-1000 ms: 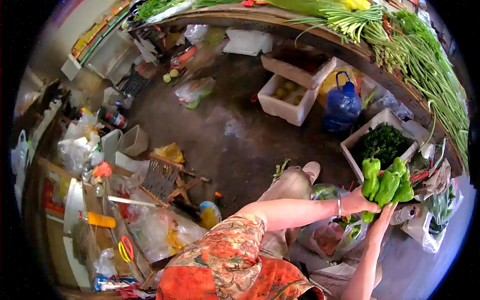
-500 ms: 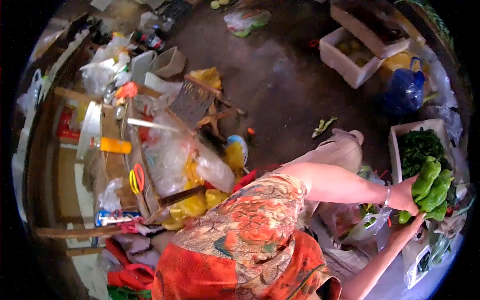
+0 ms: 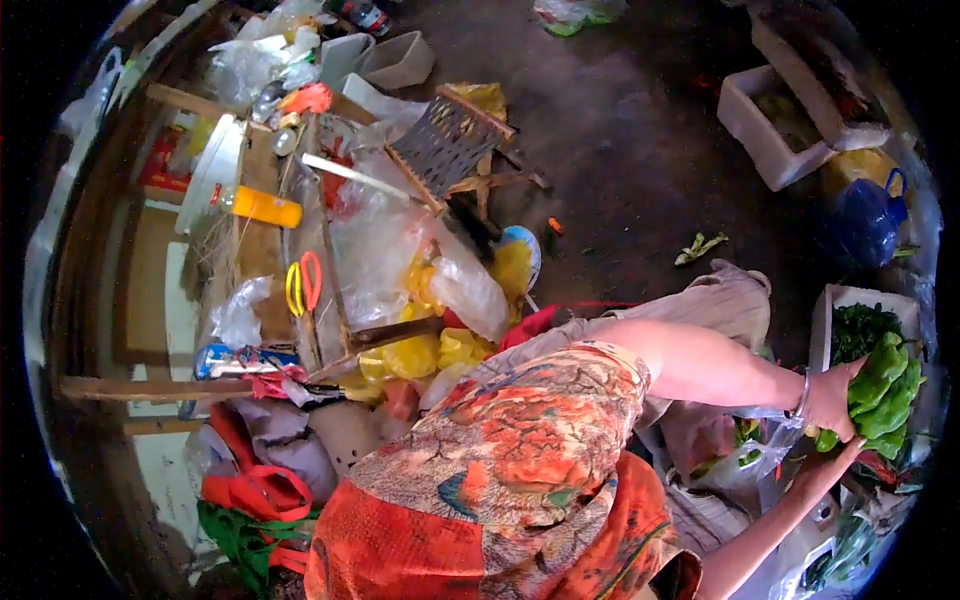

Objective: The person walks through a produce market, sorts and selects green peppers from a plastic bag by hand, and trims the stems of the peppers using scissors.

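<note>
Peppers (image 3: 880, 395), with the left grip (image 3: 830, 402) and the right grip (image 3: 843, 455), sit nearer the right edge of the view than a second ago, while the desk (image 3: 260, 165) has shifted inward; most of that seems to be the camera swinging left. The left grip is clasping the peppers from the near side, its thumb toward us, probably because several loose ones would slip apart without some squeeze. Just below it, the right grip meets the bunch from underneath, apparently as a prop for the weight; its fingers are partly hidden, so how firmly they are curled I cannot tell. Right beyond the left grip, greens (image 3: 862, 330) fill a white box (image 3: 821, 335), whose walls presumably keep the leaves together. Farther beyond stands a blue jug (image 3: 862, 222), near a second box (image 3: 750, 125). A clear bag (image 3: 775, 455) lies just left of the right grip, perhaps kept close so its contents stay within reach. Well to the left of both grips, scissors (image 3: 310, 285) and an orange bottle (image 3: 265, 206) rest on the desk, likely put there to stay off the floor (image 3: 640, 150); the scissors' blades are hard to make out.
</note>
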A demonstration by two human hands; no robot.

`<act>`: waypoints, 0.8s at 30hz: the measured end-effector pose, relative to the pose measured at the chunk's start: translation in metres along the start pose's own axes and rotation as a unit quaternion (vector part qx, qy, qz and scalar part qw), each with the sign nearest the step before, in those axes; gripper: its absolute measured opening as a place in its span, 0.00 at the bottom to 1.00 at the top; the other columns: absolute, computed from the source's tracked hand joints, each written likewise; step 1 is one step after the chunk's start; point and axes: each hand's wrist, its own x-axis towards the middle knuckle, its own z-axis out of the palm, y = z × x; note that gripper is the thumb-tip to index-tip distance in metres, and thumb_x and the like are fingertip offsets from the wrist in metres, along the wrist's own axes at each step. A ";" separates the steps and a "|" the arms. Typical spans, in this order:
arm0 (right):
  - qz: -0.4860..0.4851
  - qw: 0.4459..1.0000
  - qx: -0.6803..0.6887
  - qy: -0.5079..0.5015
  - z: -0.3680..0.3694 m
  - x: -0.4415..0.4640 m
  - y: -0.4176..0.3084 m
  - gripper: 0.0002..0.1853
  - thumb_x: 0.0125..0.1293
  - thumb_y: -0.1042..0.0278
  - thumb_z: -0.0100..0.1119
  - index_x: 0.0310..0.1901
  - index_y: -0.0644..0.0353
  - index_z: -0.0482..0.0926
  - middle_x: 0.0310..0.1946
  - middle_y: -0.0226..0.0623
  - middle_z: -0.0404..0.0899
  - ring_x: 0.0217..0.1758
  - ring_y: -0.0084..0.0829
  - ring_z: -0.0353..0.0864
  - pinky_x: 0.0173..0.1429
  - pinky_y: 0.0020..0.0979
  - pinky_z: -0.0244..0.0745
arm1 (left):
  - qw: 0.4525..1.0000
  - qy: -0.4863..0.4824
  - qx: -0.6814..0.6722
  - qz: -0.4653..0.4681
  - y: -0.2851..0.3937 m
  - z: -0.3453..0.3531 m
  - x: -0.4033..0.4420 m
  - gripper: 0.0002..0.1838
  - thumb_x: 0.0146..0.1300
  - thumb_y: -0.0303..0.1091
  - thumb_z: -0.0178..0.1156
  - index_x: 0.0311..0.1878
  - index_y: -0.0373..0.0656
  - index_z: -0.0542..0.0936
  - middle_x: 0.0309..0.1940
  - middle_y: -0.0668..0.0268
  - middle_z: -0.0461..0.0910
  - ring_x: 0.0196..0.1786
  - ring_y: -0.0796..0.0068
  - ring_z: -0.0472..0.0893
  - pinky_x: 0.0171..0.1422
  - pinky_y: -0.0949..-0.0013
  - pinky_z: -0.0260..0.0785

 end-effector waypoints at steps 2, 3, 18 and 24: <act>0.021 1.000 0.020 0.004 0.002 -0.002 -0.002 0.37 0.70 0.41 0.43 0.70 0.61 0.54 0.68 0.40 0.58 0.68 0.37 0.61 0.70 0.41 0.55 | 1.000 0.006 0.008 0.015 0.004 -0.002 -0.003 0.63 0.26 0.29 0.78 0.70 0.44 0.52 0.52 0.64 0.77 0.56 0.71 0.74 0.65 0.67 0.64; 0.021 1.000 0.018 0.003 -0.001 -0.002 -0.001 0.37 0.70 0.41 0.43 0.70 0.61 0.54 0.68 0.40 0.58 0.68 0.37 0.61 0.70 0.41 0.55 | 1.000 0.008 0.010 0.021 0.006 -0.001 -0.004 0.63 0.26 0.28 0.78 0.70 0.44 0.52 0.52 0.63 0.76 0.56 0.71 0.74 0.66 0.67 0.63; -0.054 0.909 0.135 -0.390 0.006 0.029 0.015 0.33 0.71 0.48 0.46 0.70 0.60 0.55 0.64 0.44 0.66 0.65 0.34 0.67 0.67 0.34 0.60 | 0.971 0.091 -0.188 -0.112 0.159 -0.070 -0.085 0.25 0.46 0.28 0.71 0.50 0.41 0.77 0.43 0.66 0.81 0.47 0.72 0.79 0.56 0.65 0.71; -0.030 0.896 0.054 -0.439 0.035 0.006 0.005 0.24 0.72 0.61 0.47 0.66 0.63 0.63 0.54 0.45 0.75 0.55 0.32 0.75 0.59 0.31 0.69 | 0.980 0.181 -0.076 -0.031 0.238 -0.144 -0.155 0.20 0.52 0.24 0.66 0.50 0.41 0.77 0.42 0.66 0.81 0.44 0.70 0.81 0.51 0.65 0.74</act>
